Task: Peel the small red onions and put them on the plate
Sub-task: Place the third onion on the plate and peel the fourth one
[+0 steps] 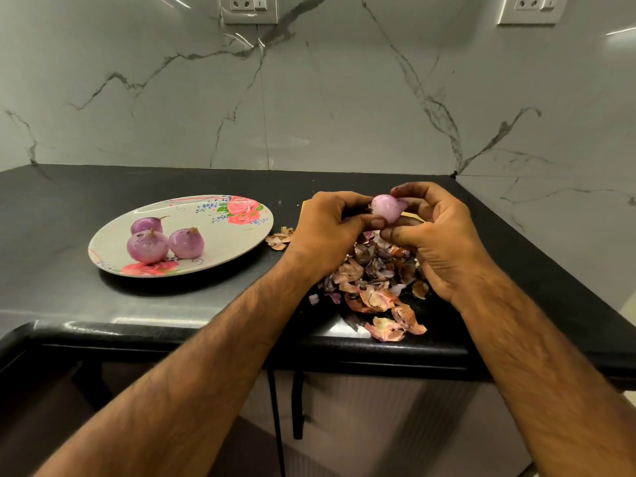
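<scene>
1. My left hand (327,228) and my right hand (437,235) both pinch one small onion (387,208) between their curled fingers, lifted above the table (103,304).
2. The onion looks pale pink and glossy.
3. A heap of dry peels (375,280) lies on the table, under my hands and nearer to me.
4. The plate (241,235) sits left of my left hand, near but apart from it. It carries three peeled onions (165,239) close together on its near left part.
</scene>
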